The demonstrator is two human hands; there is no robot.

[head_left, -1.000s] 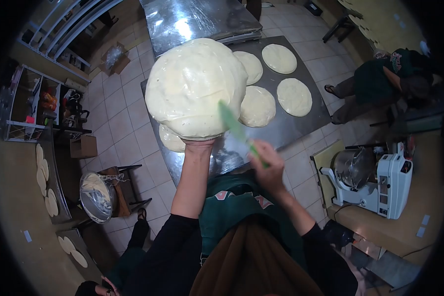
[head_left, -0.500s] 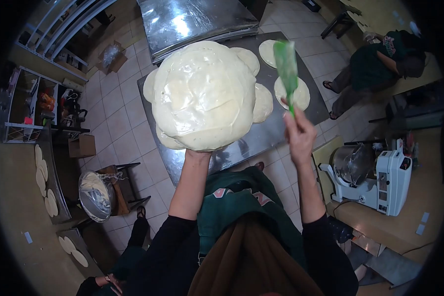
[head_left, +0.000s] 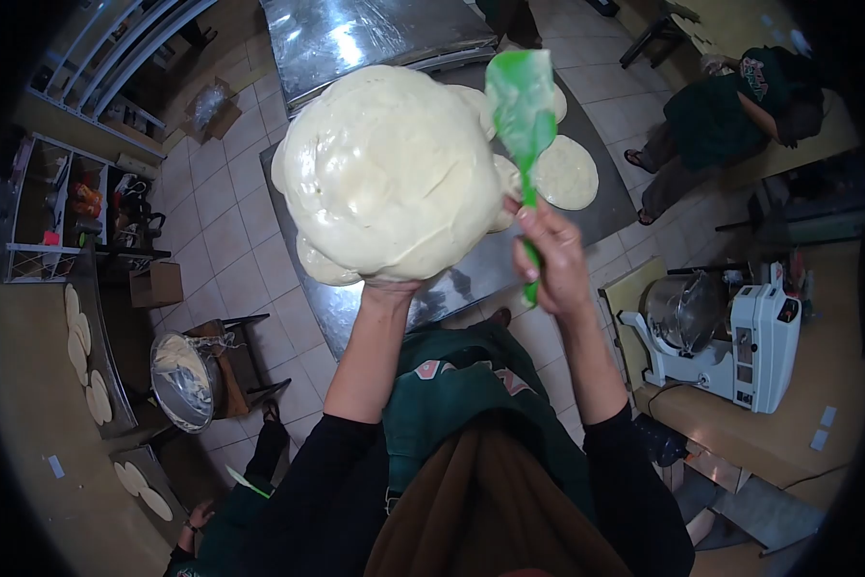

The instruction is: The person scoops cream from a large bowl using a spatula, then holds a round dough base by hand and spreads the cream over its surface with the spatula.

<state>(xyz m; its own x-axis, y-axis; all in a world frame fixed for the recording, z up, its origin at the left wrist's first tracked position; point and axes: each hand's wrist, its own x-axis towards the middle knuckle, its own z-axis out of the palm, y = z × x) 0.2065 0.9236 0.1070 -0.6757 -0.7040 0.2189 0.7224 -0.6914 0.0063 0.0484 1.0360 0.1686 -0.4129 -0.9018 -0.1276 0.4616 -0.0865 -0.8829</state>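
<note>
A large, glossy, pale-yellow mound of cream (head_left: pixel 389 173) fills the middle of the view, raised above the metal table. My left hand (head_left: pixel 391 287) supports it from below at its near edge; the fingers and whatever carries the cream are hidden. In my right hand (head_left: pixel 552 255), closed round the handle, is a green spatula (head_left: pixel 521 106). Its broad blade points up and is smeared with cream, just right of the mound. Flat pale rounds (head_left: pixel 567 173) lie on a dark tray (head_left: pixel 605 207) behind the spatula, some partly covered by the mound.
A metal table (head_left: pixel 375 43) stands ahead. At left, a steel bowl (head_left: pixel 184 409) holds cream, and more rounds (head_left: pixel 76 332) lie on a tray. A white stand mixer (head_left: pixel 764 341) is at right. One person (head_left: pixel 711 125) stands at upper right, another (head_left: pixel 211 534) at lower left.
The spatula has moved left toward the mound, its blade now turned broadside to the view. The mound has shifted slightly up and left. A light-coloured utensil now shows by the lower-left person.
</note>
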